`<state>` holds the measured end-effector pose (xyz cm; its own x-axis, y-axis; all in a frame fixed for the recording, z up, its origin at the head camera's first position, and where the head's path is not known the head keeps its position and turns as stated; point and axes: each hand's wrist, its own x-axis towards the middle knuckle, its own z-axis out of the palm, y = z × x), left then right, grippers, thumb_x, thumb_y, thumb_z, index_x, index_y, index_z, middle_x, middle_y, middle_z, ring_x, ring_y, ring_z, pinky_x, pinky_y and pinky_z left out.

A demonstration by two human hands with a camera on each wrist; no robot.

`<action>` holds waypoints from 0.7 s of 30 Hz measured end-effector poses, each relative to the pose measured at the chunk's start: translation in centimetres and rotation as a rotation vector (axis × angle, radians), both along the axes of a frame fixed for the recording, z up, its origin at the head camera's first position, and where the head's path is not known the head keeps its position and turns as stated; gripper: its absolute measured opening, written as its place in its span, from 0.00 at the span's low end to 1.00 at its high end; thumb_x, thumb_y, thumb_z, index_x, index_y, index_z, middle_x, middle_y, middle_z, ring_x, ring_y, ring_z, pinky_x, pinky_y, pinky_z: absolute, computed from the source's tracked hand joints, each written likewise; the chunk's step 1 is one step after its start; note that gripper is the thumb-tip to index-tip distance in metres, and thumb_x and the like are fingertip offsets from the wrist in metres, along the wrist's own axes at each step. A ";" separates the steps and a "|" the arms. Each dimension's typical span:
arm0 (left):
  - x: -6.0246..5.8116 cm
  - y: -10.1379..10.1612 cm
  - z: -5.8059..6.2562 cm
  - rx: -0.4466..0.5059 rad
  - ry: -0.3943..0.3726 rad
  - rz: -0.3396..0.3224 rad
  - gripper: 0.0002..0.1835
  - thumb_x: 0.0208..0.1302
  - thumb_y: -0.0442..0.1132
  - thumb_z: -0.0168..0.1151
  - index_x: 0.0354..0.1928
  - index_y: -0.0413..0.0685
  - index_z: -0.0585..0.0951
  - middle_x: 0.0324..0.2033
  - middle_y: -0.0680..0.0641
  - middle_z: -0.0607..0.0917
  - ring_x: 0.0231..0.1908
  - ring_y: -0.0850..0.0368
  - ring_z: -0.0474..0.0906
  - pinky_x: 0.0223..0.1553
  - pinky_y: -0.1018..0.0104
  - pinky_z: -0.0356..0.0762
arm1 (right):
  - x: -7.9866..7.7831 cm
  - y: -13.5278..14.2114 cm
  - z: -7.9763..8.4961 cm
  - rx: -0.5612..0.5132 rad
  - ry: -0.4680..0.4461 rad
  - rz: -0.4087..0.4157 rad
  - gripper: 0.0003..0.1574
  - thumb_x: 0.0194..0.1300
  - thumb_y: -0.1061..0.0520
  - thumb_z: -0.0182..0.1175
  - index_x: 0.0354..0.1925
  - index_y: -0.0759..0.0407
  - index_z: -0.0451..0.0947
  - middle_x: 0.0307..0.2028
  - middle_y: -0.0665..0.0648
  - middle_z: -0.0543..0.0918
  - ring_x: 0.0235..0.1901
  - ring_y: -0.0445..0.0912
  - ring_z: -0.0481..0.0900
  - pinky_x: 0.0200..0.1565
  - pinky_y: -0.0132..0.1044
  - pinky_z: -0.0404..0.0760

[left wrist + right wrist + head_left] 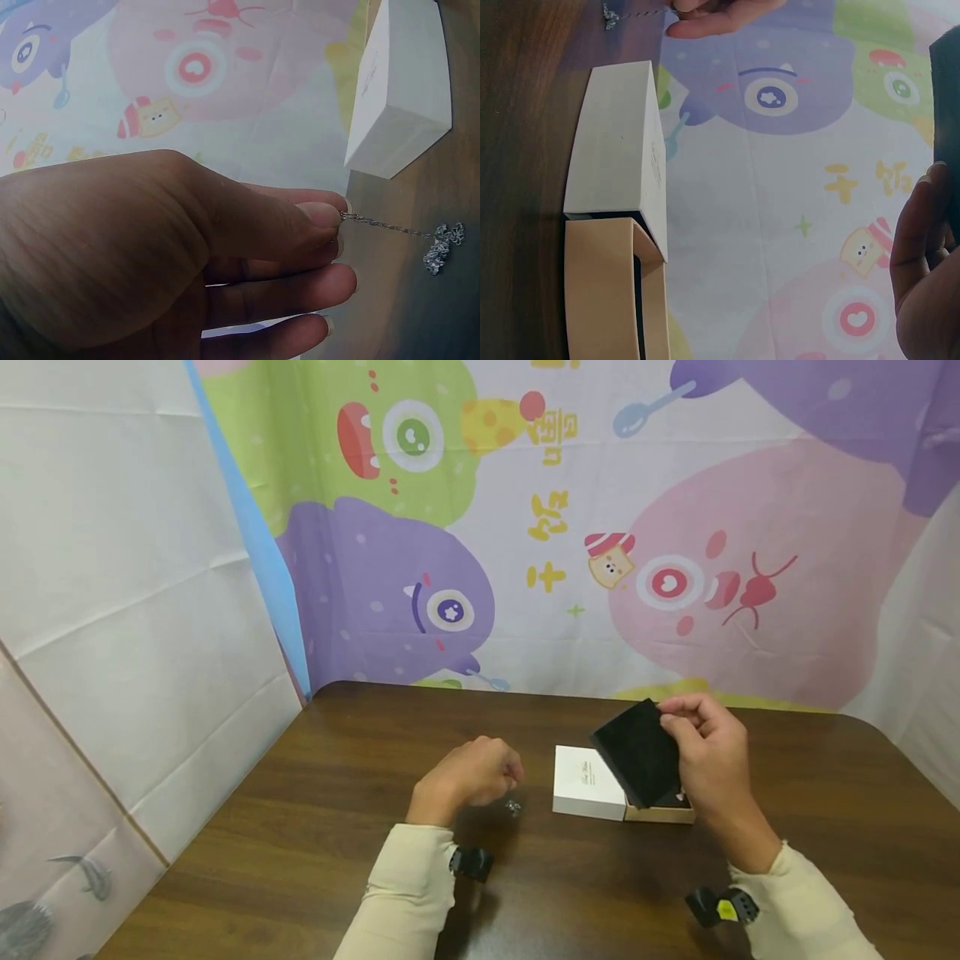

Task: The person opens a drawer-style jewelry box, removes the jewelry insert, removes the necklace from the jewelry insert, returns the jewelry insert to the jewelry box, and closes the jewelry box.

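Observation:
My left hand (472, 772) is low over the table, thumb and forefinger pinching the end of a thin silver chain (436, 251). From the fingertips a short length runs down to a small heap of the chain on the wood. A flat black square pad (639, 756) is in my right hand (714, 747), gripped by one corner and tilted. Below that pad stands an open tan box (662, 815), partly hidden behind it. Touching the tan box on its left is a white box part (588, 782) with small printed lettering on top.
Everything rests on a dark brown wooden table (592, 893). A cloth printed with cartoon monsters (532, 635) hangs along its far edge. White sheeting (135, 543) hangs at the left side.

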<state>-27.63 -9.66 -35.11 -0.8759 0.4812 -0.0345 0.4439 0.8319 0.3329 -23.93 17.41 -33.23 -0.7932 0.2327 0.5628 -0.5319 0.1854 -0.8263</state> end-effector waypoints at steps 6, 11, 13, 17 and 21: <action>0.0 0.2 -0.2 -0.010 -0.022 0.003 0.11 0.65 0.33 0.60 0.41 0.55 0.88 0.36 0.60 0.85 0.42 0.61 0.81 0.47 0.61 0.78 | 0.0 0.1 0.0 0.003 -0.004 0.002 0.05 0.67 0.72 0.54 0.39 0.73 0.78 0.21 0.54 0.78 0.17 0.41 0.76 0.21 0.30 0.77; 0.0 0.2 -0.3 0.000 -0.033 -0.003 0.11 0.63 0.30 0.62 0.41 0.53 0.88 0.34 0.58 0.85 0.39 0.62 0.81 0.44 0.62 0.77 | 0.1 0.1 0.0 0.017 -0.016 0.006 0.05 0.68 0.71 0.54 0.39 0.72 0.77 0.21 0.54 0.78 0.17 0.41 0.77 0.20 0.31 0.77; 0.0 0.2 -0.4 0.005 -0.042 0.000 0.11 0.62 0.29 0.62 0.40 0.52 0.87 0.33 0.58 0.84 0.38 0.62 0.80 0.44 0.63 0.77 | 0.1 0.1 -0.1 0.017 -0.021 0.009 0.05 0.68 0.71 0.54 0.39 0.72 0.77 0.21 0.54 0.79 0.17 0.42 0.77 0.19 0.31 0.77; 0.0 0.2 -0.4 0.005 -0.059 0.008 0.12 0.62 0.28 0.62 0.40 0.52 0.87 0.33 0.57 0.84 0.38 0.61 0.80 0.44 0.62 0.77 | 0.2 0.1 -0.1 0.013 -0.027 0.014 0.05 0.68 0.71 0.54 0.40 0.72 0.77 0.22 0.54 0.79 0.17 0.42 0.78 0.20 0.32 0.77; -0.1 0.1 -0.6 0.009 -0.060 0.005 0.12 0.61 0.27 0.62 0.39 0.52 0.87 0.33 0.57 0.83 0.37 0.60 0.79 0.43 0.62 0.77 | 0.1 0.1 -0.1 0.016 -0.030 0.013 0.05 0.69 0.70 0.55 0.40 0.71 0.77 0.22 0.54 0.79 0.17 0.43 0.77 0.19 0.32 0.77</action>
